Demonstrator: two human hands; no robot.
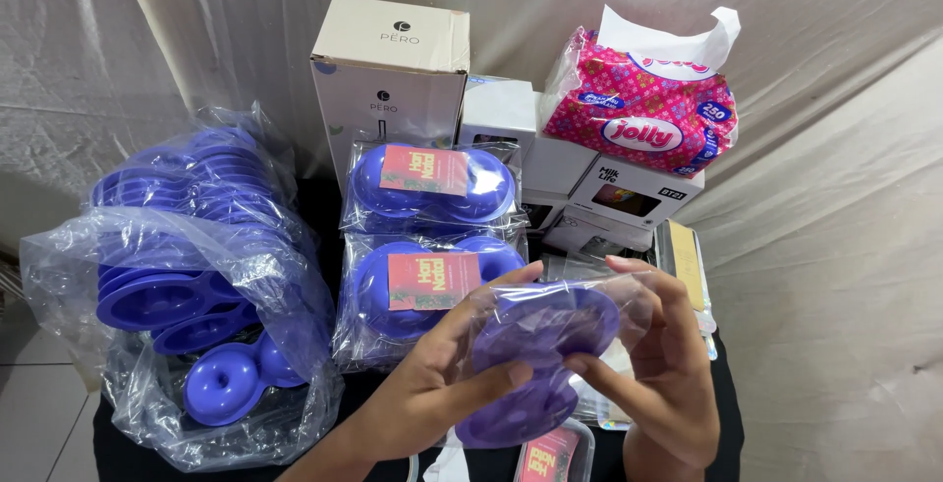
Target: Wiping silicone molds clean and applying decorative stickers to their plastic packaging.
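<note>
From the head camera, both hands meet at about six o'clock around a purple double-cup mould [535, 364] half inside a clear plastic bag [629, 295]. The left hand [432, 389] clamps thumb and fingers on the mould's near edge; the right hand [663, 364] pinches the bag's side. The bagging step looks underway, and seating the mould fully calls for a steady pull on the film. At twelve o'clock lie two bagged moulds [429, 236]; at nine o'clock a sack of loose moulds [196, 285].
</note>
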